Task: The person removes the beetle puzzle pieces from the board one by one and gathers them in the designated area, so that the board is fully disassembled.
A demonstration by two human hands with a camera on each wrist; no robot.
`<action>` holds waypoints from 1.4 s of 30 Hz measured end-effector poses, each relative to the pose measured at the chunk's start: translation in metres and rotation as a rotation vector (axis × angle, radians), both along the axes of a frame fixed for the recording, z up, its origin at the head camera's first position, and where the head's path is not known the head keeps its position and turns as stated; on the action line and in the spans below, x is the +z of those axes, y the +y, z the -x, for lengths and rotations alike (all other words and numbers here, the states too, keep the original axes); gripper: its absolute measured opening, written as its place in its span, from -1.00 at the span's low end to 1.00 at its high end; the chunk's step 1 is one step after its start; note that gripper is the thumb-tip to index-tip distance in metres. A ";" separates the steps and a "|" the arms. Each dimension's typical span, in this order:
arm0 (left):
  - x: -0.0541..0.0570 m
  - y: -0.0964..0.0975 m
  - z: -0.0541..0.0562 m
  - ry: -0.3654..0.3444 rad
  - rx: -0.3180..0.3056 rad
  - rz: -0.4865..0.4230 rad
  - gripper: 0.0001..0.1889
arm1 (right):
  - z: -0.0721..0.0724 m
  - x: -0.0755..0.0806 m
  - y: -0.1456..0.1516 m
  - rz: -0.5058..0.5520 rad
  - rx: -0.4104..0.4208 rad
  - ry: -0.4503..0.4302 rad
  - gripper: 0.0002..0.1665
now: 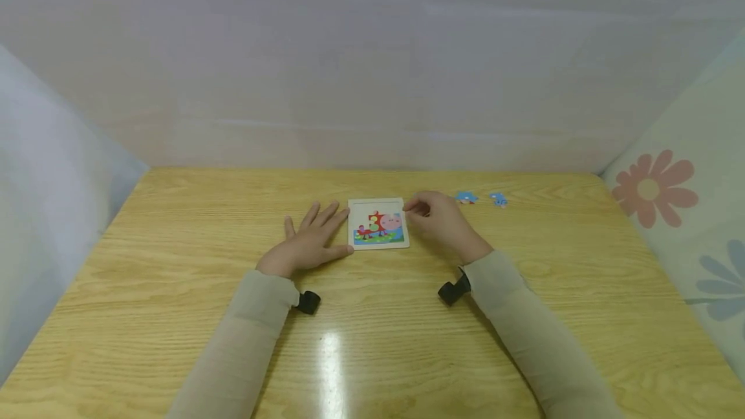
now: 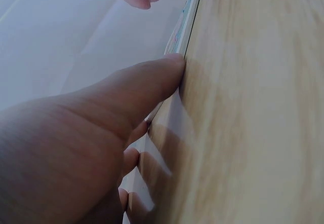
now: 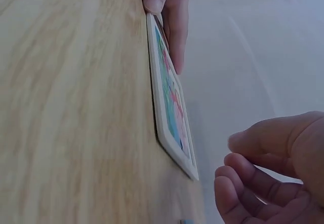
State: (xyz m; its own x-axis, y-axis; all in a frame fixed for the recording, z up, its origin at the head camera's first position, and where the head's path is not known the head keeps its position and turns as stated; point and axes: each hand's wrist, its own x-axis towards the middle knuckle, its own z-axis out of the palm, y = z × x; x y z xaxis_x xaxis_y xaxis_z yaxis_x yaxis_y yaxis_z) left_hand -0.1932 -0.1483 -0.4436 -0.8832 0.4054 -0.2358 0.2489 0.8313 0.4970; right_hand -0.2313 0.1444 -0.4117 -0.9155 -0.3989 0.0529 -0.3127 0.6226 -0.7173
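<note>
A small square jigsaw puzzle board (image 1: 378, 246) with a pale frame lies flat on the table. Joined pieces in it (image 1: 390, 222) show a pink cartoon head, red and green; the upper part of the tray is whitish and bare. My left hand (image 1: 305, 244) lies spread at the left side, its thumb (image 2: 164, 72) touching the near corner and its fingertips along the edge. My right hand (image 1: 443, 222) is by the upper right corner, fingers loosely curled. In the right wrist view its thumb (image 3: 268, 138) and fingertips come close together, with nothing showing between them.
Two loose blue jigsaw pieces, one nearer the hand (image 1: 467, 197) and one farther right (image 1: 498, 199), lie on the wooden table (image 1: 372, 341). A pale cloth backdrop (image 1: 372, 70) rises behind the table, and a flower-patterned cloth (image 1: 658, 189) hangs at the right.
</note>
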 end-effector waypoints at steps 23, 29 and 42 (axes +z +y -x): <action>0.000 0.000 0.001 0.003 0.001 0.003 -0.09 | 0.006 -0.007 -0.048 -0.106 0.056 -0.101 -0.78; 0.003 0.001 0.001 0.012 0.002 0.006 -0.09 | 0.006 -0.008 -0.051 -0.136 0.039 -0.092 -0.76; 0.002 0.002 0.000 0.007 0.004 0.013 -0.08 | 0.007 -0.010 -0.050 -0.147 0.034 -0.125 -0.75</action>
